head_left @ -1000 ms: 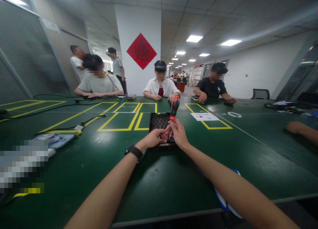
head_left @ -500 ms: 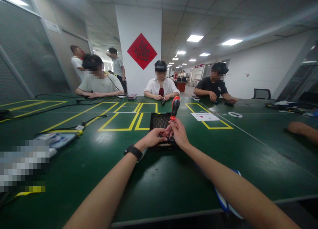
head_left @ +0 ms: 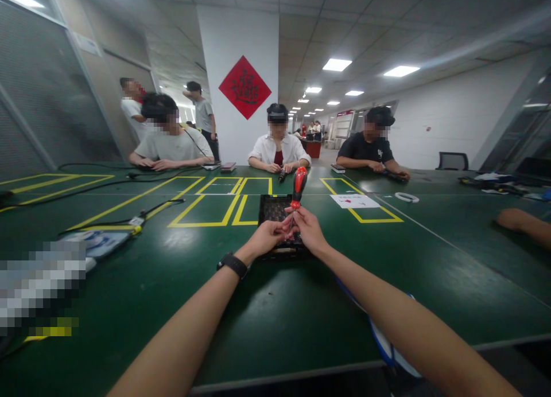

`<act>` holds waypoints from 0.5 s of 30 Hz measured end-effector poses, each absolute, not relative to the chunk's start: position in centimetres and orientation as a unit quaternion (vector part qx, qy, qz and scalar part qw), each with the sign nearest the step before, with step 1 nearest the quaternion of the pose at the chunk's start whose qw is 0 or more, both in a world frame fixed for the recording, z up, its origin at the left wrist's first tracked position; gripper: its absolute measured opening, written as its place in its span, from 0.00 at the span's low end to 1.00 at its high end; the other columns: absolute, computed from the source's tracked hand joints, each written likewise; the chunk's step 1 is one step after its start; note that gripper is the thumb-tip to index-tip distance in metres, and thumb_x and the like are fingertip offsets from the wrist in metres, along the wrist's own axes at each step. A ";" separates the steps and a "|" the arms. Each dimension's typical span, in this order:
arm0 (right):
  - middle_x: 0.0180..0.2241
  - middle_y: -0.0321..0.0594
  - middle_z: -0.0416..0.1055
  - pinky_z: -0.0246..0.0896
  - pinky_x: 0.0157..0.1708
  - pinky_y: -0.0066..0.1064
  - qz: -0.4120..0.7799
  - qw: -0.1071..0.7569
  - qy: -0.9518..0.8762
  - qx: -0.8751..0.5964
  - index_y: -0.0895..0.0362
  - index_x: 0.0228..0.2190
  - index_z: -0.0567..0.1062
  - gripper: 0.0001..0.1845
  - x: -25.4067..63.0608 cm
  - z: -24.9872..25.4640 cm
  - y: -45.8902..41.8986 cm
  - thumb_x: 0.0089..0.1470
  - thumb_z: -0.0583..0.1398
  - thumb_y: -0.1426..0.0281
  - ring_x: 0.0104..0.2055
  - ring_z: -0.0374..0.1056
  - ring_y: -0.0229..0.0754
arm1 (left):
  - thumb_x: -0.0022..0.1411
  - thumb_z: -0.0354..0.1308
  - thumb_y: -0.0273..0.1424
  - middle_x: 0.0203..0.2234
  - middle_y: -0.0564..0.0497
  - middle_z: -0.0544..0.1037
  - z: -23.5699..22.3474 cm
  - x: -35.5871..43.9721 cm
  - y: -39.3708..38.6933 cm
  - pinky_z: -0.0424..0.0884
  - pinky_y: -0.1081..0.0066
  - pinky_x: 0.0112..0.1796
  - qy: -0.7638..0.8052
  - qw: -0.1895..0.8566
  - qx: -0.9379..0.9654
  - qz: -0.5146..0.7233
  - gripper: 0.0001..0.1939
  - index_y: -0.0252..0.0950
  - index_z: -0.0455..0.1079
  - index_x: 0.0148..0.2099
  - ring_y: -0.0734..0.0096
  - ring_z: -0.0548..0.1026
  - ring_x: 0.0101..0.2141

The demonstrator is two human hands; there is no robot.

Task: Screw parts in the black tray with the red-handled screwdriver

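A screwdriver with a red and black handle [head_left: 298, 184] stands nearly upright over a black tray [head_left: 275, 209] on the green table [head_left: 275, 311]. My right hand [head_left: 309, 230] is closed round its shaft just below the handle. My left hand [head_left: 267, 237], with a black watch [head_left: 232, 264] on the wrist, meets it from the left, fingers pinched at the shaft near the tip. Both hands hover over the near edge of the tray. The tip itself is hidden by my fingers.
Yellow tape rectangles [head_left: 224, 205] mark the table. A white paper [head_left: 353, 201] and a white tape ring [head_left: 406, 197] lie to the right, black cables [head_left: 124, 219] to the left. Three people sit across the table, two stand behind. Another person's arm [head_left: 523, 224] rests at far right.
The screwdriver handle has tilted slightly left and my hands have drawn a little closer together. The seated person in black has lowered a hand to the table.
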State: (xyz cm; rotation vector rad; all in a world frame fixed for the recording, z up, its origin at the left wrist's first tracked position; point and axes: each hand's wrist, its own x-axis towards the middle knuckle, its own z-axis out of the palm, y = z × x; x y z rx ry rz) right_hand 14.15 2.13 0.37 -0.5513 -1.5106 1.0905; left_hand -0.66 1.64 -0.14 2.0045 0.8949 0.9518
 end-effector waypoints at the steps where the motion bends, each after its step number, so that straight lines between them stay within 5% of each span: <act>1: 0.26 0.37 0.69 0.64 0.19 0.24 0.458 0.569 -0.642 -0.234 0.58 0.38 0.65 0.18 14.1 0.4 2.1 0.51 0.52 0.58 0.23 0.66 0.33 | 0.50 0.56 0.38 0.26 0.52 0.74 -0.2 -0.6 1.6 0.63 0.74 0.33 0.354 0.355 0.776 0.382 0.14 0.30 0.71 0.32 0.74 0.69 0.27; 15: 0.23 0.34 0.69 0.61 0.16 0.21 0.436 0.599 -0.629 -0.236 0.56 0.33 0.62 0.14 13.9 0.4 1.9 0.49 0.55 0.59 0.21 0.66 0.33 | 0.47 0.58 0.38 0.20 0.55 0.68 -0.9 -0.4 2.2 0.62 0.76 0.30 0.402 0.291 0.775 0.393 0.14 0.30 0.66 0.27 0.77 0.64 0.24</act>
